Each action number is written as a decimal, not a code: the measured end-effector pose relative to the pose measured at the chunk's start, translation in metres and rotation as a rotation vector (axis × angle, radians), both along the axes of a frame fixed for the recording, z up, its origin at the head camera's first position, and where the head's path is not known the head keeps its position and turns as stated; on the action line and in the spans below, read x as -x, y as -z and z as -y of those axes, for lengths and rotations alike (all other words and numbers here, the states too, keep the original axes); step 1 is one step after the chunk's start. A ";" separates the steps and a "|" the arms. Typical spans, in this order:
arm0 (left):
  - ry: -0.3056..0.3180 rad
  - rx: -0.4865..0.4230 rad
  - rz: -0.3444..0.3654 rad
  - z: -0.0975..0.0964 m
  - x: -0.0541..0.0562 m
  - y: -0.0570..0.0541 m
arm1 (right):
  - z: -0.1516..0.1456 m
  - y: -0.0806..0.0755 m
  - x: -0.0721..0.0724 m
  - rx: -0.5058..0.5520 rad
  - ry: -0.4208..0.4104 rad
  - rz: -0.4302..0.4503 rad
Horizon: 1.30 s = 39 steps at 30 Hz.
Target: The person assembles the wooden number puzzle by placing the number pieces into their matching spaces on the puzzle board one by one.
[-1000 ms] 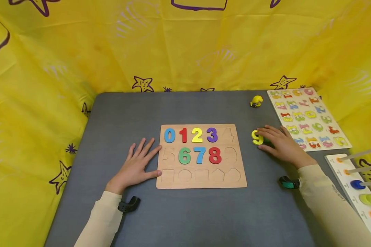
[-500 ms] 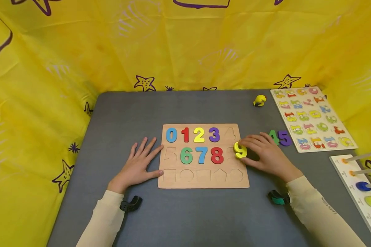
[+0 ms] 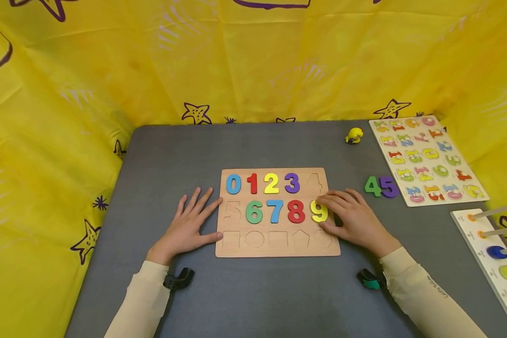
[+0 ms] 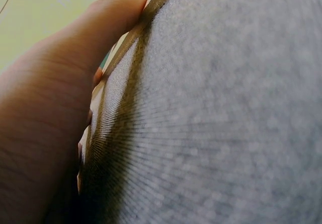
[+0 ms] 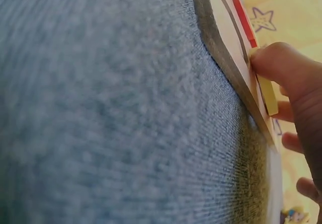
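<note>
With the right hand [image 3: 352,223], pinches the yellow 9 [image 3: 324,213] between thumb and fingertips, right of centre in the head view, over the right end of the middle row on the puzzle board [image 3: 270,252]. Has the 9 left of the palm and just beside the red 8 [image 3: 296,211], with its long axis up and down the frame, roughly in line with the row's other numerals; cannot tell whether fully seated in its recess. Far nearer to the right hand than to the left hand [image 3: 188,230]. With that left one, spread wide, touches the left edge of the board by thumb and one fingertip. Toward the upper right of the gripping hand, a green 4 [image 3: 375,189] and a purple 5 [image 3: 390,187], side by side on the grey table [image 3: 253,300]. Pale, smooth-looking wood in the board, with rounded corners and thin-cut outlines. Thick, flat-faced, evenly coloured numerals; fine, fabric-like grain on the table in the wrist views.
</note>
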<state>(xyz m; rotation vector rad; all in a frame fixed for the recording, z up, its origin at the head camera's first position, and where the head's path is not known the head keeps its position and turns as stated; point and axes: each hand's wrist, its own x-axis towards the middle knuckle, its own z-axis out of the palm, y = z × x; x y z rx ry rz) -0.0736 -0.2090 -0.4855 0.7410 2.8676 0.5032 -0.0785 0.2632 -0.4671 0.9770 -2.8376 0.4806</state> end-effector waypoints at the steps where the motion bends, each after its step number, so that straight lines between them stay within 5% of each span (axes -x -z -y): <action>1: -0.001 0.001 0.000 0.000 0.000 0.000 | 0.000 0.000 0.000 -0.005 0.003 0.003; 11: -0.003 0.006 -0.001 0.000 0.000 -0.001 | -0.011 -0.006 0.003 0.001 0.039 0.000; 22: -0.004 0.005 -0.009 0.000 0.000 -0.005 | -0.099 -0.014 0.025 0.075 0.198 0.080; 39: -0.009 -0.002 -0.005 0.000 0.000 0.001 | -0.125 -0.007 0.036 -0.003 0.173 0.074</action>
